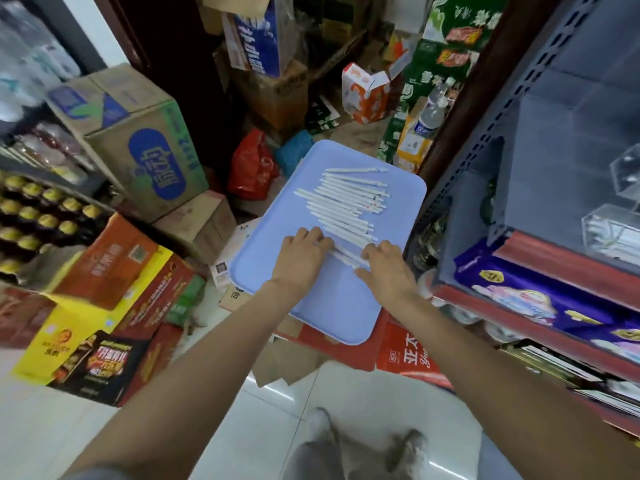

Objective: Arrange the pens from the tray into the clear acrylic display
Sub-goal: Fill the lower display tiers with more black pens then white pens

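Both hands, left hand (300, 258) & right hand (387, 268), on pens (349, 206) in tray (332, 306).

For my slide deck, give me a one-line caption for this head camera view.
Both hands, left and right, gather white pens on a blue tray beside a shelf.
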`<move>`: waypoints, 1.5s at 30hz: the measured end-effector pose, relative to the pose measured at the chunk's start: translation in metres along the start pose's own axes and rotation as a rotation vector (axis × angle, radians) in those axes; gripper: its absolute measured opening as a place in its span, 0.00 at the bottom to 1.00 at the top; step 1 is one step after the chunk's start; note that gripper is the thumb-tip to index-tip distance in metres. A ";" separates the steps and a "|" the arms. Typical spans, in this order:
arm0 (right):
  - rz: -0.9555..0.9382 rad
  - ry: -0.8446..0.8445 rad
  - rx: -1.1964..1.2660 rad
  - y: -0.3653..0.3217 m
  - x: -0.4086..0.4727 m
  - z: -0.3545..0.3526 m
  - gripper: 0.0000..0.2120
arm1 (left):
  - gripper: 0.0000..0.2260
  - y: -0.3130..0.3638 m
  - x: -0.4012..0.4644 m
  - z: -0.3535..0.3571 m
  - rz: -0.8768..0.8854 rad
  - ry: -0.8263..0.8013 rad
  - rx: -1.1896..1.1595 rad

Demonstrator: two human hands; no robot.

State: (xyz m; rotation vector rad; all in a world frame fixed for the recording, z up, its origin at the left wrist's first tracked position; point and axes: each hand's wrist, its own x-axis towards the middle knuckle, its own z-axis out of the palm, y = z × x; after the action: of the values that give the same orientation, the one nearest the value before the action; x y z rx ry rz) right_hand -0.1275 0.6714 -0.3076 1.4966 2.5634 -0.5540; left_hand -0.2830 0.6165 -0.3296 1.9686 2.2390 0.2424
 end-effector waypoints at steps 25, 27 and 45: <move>0.061 -0.052 0.859 0.008 -0.049 -0.059 0.13 | 0.09 0.068 -0.019 -0.060 -0.533 -0.069 -1.648; 0.035 -0.024 0.861 0.015 -0.060 -0.075 0.12 | 0.09 0.086 -0.020 -0.076 -0.452 -0.040 -1.616; -0.115 0.502 0.981 0.183 -0.160 -0.218 0.05 | 0.14 0.285 0.017 -0.155 0.245 -0.064 -0.821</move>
State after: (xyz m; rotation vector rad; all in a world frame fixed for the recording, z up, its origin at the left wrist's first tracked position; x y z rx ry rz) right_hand 0.1274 0.7026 -0.1055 1.9122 2.9002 -1.8681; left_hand -0.0433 0.6661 -0.1165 1.7096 1.4711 0.9336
